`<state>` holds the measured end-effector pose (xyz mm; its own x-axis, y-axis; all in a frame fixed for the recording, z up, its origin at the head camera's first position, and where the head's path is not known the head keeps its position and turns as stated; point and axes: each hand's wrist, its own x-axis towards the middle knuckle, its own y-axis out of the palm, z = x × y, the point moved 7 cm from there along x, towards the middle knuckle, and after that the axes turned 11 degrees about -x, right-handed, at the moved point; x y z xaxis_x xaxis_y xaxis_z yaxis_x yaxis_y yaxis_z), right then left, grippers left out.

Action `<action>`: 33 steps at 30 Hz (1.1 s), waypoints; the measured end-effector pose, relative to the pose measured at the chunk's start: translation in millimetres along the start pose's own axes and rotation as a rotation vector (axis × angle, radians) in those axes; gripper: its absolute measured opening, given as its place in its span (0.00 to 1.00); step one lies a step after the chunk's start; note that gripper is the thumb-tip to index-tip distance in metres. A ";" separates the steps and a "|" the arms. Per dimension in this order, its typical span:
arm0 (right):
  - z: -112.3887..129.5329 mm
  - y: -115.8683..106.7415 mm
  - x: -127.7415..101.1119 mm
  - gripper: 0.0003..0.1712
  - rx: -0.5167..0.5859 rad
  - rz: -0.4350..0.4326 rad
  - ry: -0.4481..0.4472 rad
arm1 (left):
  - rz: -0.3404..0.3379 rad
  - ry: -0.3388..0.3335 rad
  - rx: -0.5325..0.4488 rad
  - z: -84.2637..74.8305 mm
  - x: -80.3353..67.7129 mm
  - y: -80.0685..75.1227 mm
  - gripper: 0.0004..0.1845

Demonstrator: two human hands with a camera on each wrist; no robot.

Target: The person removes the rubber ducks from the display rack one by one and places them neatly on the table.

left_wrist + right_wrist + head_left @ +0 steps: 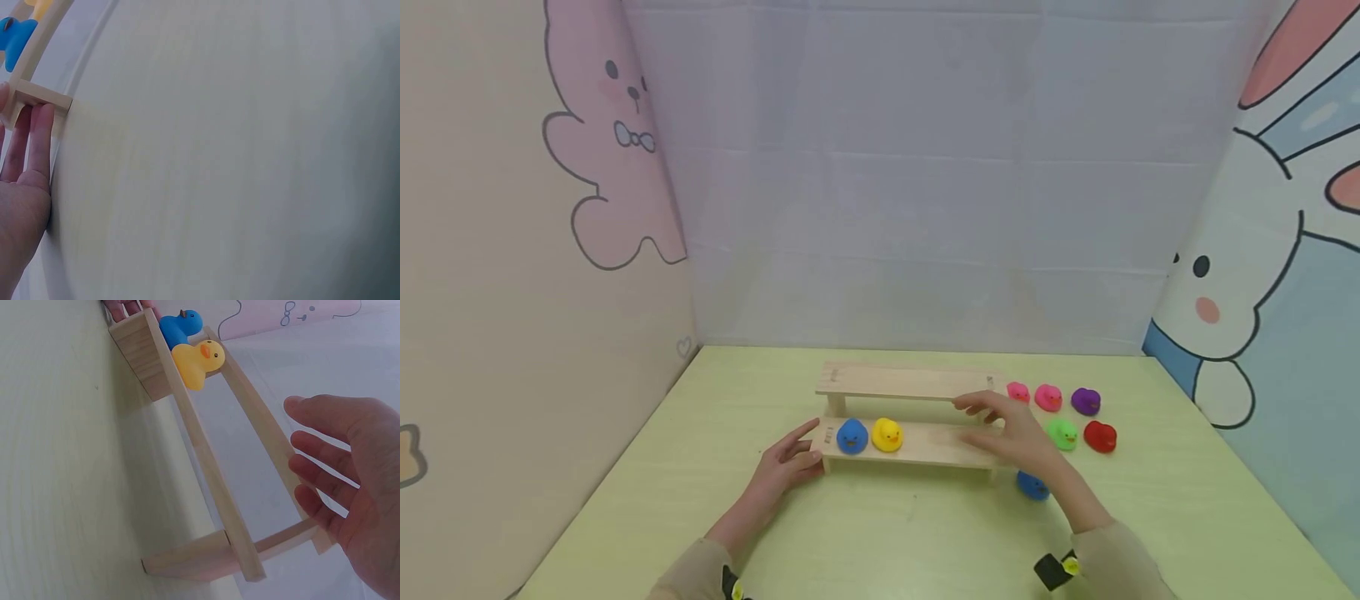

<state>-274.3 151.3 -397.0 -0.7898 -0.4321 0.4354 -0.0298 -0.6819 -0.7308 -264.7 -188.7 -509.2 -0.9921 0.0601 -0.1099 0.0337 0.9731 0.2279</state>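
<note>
A two-step wooden stand (pixel 917 445) sits on the green table. On its lower step stand a blue duck (pixel 852 436) and a yellow duck (pixel 887 434), the same blue duck (pixel 181 326) and yellow duck (pixel 199 361) showing in the right wrist view. My left hand (pixel 790 460) rests with straight fingers (pixel 39 137) against the stand's left end (pixel 39 95). My right hand (pixel 1003 429) hovers open over the right part of the lower step, fingers (pixel 322 459) spread, holding nothing.
Loose ducks lie right of the stand: two pink (pixel 1018 392) (pixel 1048 397), a purple (pixel 1086 402), a green (pixel 1063 434), a red (pixel 1100 437), and another blue duck (pixel 1032 486) beside my right wrist. Printed curtain walls close in the table (pixel 880 533).
</note>
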 end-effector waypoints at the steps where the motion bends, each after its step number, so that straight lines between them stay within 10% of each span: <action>1: 1.0 4.4 3.0 0.23 0.006 0.002 -0.005 | 0.000 0.001 0.000 -0.2 -0.1 -0.3 0.32; 11: 21.9 44.5 21.7 0.28 0.048 0.001 -0.157 | 0.017 0.001 -0.011 1.5 2.6 -0.8 0.33; 33: 27.7 97.8 26.8 0.23 0.113 0.176 -0.053 | 0.023 0.026 -0.014 1.2 3.1 -1.8 0.32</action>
<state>-281.4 56.7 -442.2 -0.7433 -0.5786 0.3357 0.1769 -0.6539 -0.7356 -267.7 -190.1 -511.1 -0.9940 0.0761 -0.0791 0.0547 0.9682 0.2440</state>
